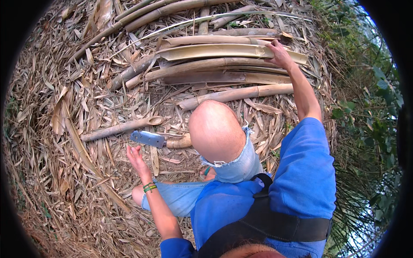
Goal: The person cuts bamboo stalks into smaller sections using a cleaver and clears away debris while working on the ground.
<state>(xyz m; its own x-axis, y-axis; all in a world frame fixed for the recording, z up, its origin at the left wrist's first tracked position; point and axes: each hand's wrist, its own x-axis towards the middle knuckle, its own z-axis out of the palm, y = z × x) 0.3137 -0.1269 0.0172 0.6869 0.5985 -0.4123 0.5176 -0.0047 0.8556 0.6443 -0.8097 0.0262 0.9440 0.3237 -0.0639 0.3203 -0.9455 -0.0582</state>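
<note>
My right hand (279, 55) reaches out to the far right, its fingers curled over the edge of a split bamboo length (211, 52). The pale hollow inside of that half faces up, and it lies on top of a pile of bamboo pieces (193, 69). My left hand (138, 161) is held over the ground with nothing in it, fingers apart. Just beyond it lies a cleaver (147, 138) with a broad metal blade with holes and a wooden handle (178, 142). The handle's end meets the outline of my bent knee (217, 129).
A short bamboo piece (122, 128) lies left of the cleaver. One thicker pole (241, 95) lies between my knee and the pile. Long poles (163, 12) stretch along the far side. Dry leaves (64, 172) cover the ground, and green bushes (365, 103) stand at the right.
</note>
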